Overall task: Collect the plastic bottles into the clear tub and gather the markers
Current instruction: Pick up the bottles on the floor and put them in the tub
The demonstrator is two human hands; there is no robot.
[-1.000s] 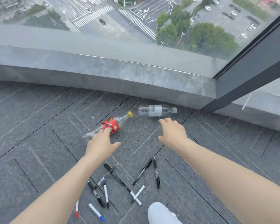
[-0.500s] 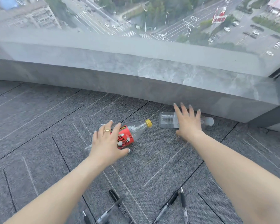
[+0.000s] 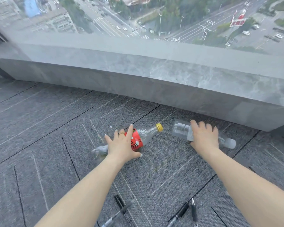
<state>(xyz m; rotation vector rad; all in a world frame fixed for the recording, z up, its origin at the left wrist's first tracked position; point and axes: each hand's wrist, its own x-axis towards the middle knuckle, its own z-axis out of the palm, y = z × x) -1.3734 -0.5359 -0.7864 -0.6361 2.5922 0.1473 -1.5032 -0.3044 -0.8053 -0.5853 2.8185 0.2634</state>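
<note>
Bottles empty | left hand (image 3: 121,145) flat on red-label bottle (image 3: 138,138) | right hand (image 3: 203,136) grips clear bottle (image 3: 181,130)

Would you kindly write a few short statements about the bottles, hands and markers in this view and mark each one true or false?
1. The left hand lies on the red-labelled bottle. True.
2. The red-labelled bottle has a blue cap. False: its cap is yellow.
3. The right hand is on the clear bottle, which lies on its side. True.
4. Both bottles stand upright on the ledge. False: both lie on the carpet below it.
5. The markers lie beyond the bottles, against the ledge. False: they lie on the carpet nearer the person.
</note>
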